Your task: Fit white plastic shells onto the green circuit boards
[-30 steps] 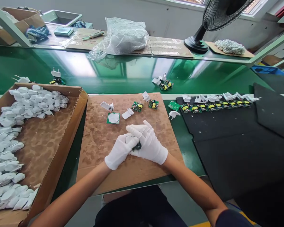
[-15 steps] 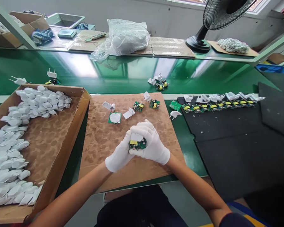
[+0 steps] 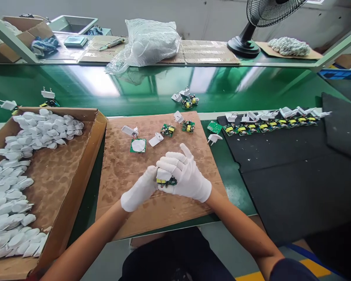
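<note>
Both hands wear white gloves, close together over a sheet of cardboard [image 3: 119,203]. The right hand [image 3: 188,175] grips a board [image 3: 167,182] topped with a white piece; the left hand [image 3: 140,190] is at the board's left edge, its fingers mostly hidden. Farther up the cardboard lie three more boards [image 3: 167,130] and some white parts [image 3: 156,139]. To the left stands a box [image 3: 77,179] of white covers [image 3: 38,132]; to the right, a black mat [image 3: 289,168] bears a row of boards [image 3: 265,127]. Behind — on a shelf [image 3: 213,52] — sit a plastic bag [image 3: 153,43] and a fan [image 3: 243,45].
</note>
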The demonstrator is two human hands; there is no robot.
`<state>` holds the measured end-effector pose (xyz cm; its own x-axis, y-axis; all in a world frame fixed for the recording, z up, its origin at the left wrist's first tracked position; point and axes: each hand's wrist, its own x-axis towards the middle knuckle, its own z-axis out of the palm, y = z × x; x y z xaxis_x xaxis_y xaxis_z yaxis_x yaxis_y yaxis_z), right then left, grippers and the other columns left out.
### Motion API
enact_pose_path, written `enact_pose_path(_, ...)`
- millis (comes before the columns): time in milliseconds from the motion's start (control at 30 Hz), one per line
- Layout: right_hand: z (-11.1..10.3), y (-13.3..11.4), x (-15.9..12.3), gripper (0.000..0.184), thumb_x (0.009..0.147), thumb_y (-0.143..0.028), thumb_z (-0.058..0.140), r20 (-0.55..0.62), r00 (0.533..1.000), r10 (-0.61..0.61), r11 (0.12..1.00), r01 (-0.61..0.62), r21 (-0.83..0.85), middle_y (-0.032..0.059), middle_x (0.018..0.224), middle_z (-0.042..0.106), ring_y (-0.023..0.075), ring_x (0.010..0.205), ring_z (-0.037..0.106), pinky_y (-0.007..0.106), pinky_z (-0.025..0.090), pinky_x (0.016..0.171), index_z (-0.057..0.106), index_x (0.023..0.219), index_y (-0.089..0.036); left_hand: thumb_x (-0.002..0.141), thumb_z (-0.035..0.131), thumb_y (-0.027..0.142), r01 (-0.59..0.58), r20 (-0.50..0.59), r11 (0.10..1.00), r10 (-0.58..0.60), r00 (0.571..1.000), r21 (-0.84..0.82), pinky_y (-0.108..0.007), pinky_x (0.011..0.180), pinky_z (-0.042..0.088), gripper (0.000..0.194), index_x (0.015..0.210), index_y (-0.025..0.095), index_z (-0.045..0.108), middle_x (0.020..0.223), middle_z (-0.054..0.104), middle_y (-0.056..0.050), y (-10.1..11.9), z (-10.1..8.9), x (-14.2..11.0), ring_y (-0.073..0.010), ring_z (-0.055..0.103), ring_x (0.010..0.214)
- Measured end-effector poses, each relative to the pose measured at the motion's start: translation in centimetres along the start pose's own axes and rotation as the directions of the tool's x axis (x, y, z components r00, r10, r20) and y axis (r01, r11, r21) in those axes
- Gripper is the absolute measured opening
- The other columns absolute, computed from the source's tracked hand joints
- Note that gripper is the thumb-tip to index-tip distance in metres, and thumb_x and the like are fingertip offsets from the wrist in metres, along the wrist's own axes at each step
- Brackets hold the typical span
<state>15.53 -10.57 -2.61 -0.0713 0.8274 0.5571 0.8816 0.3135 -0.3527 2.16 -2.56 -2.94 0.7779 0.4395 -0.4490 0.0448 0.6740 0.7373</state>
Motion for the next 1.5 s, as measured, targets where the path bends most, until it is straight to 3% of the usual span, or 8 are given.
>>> enact_pose_path(367,0.2,0.0,0.1,0.06,0.068,-0.053,0.064,0.093,0.982,0.167,0.986,-0.165,-0.031,0.0098,0.12,0.055,0.0265,0.117,0.044,0.052,0.01,0.108,0.048,0.116,-0.02,0.071,0.063,0.046,-0.012,0.007,1.0,0.012,1.0,0.013,-0.025,0.06,0.04,0.032,0.072,0.015,0.057,0.069,0.055,0.0,0.5,0.4,0.3,-0.0126,0.047,0.066)
enact_pose_path(667,0.5,0.3,-0.1,0.056,0.067,-0.051,0.064,0.096,0.98,0.175,0.985,-0.175,-0.009,0.0088,0.109,0.06,0.0257,0.106,0.052,0.052,0.014,0.107,0.052,0.111,-0.019,0.072,0.061,0.034,-0.185,-0.023,0.801,0.24,0.97,0.57,-0.023,0.059,0.036,0.024,0.059,0.015,0.052,0.065,0.049,-0.001,0.5,0.7,0.6,-0.0123,0.04,0.065)
enact_pose_path(1100,1.5,0.1,-0.1,0.069,0.067,-0.042,0.066,0.035,0.982,0.184,0.971,-0.187,0.146,0.0081,0.12,0.055,0.0222,0.117,0.047,0.045,0.02,0.109,0.04,0.127,-0.021,0.075,0.055,0.04,-0.226,-0.049,0.938,0.246,0.968,0.262,-0.034,0.087,0.043,0.025,0.081,0.017,0.064,0.087,0.061,-0.006,-0.3,-0.9,0.4,-0.0226,0.047,0.108)
enact_pose_path(1200,1.3,0.0,-0.1,0.066,0.066,-0.041,0.067,0.033,0.983,0.182,0.966,-0.185,0.181,0.0074,0.116,0.057,0.0212,0.113,0.049,0.044,0.022,0.108,0.042,0.124,-0.022,0.074,0.053,0.035,-0.224,-0.235,0.885,0.34,0.911,0.409,-0.036,0.088,0.043,0.025,0.081,0.016,0.067,0.085,0.063,-0.007,0.4,-0.3,0.2,-0.0228,0.05,0.109)
enact_pose_path(1300,1.1,0.0,-0.1,0.056,0.067,-0.04,0.066,-0.009,0.986,0.165,0.97,-0.161,0.184,0.0061,0.11,0.06,0.0216,0.11,0.052,0.047,0.02,0.109,0.048,0.116,-0.023,0.071,0.052,0.04,-0.136,-0.53,0.848,0.436,0.727,0.512,-0.034,0.074,0.049,0.031,0.079,0.016,0.07,0.075,0.063,-0.006,0.8,0.5,-0.2,-0.0234,0.059,0.092)
enact_pose_path(1333,1.0,-0.1,-0.1,0.056,0.066,-0.04,0.066,-0.015,0.986,0.167,0.972,-0.162,0.172,0.0063,0.111,0.059,0.0222,0.111,0.051,0.048,0.019,0.109,0.048,0.116,-0.023,0.071,0.052,0.042,-0.139,-0.536,0.878,0.397,0.745,0.458,-0.032,0.071,0.05,0.033,0.08,0.017,0.07,0.074,0.064,-0.006,0.7,0.7,-0.2,-0.0227,0.06,0.089)
enact_pose_path(1433,1.2,-0.3,-0.1,0.068,0.065,-0.036,0.068,0.001,0.985,0.175,0.979,-0.174,0.107,0.0075,0.117,0.055,0.0244,0.115,0.047,0.05,0.016,0.109,0.042,0.126,-0.023,0.077,0.05,0.049,-0.115,-0.215,0.985,0.14,0.967,0.126,-0.03,0.073,0.049,0.04,0.091,0.017,0.068,0.081,0.066,-0.006,-0.1,0.9,0.2,-0.0204,0.06,0.085)
enact_pose_path(1500,1.4,-0.7,-0.2,0.082,0.065,-0.033,0.069,0.013,0.983,0.183,0.981,-0.183,0.057,0.0083,0.121,0.052,0.0253,0.118,0.044,0.052,0.014,0.11,0.029,0.136,-0.023,0.079,0.049,0.051,-0.018,0.051,0.993,0.024,0.998,-0.115,-0.031,0.081,0.047,0.043,0.103,0.018,0.064,0.09,0.067,-0.006,-0.7,0.8,0.7,-0.0198,0.059,0.089)
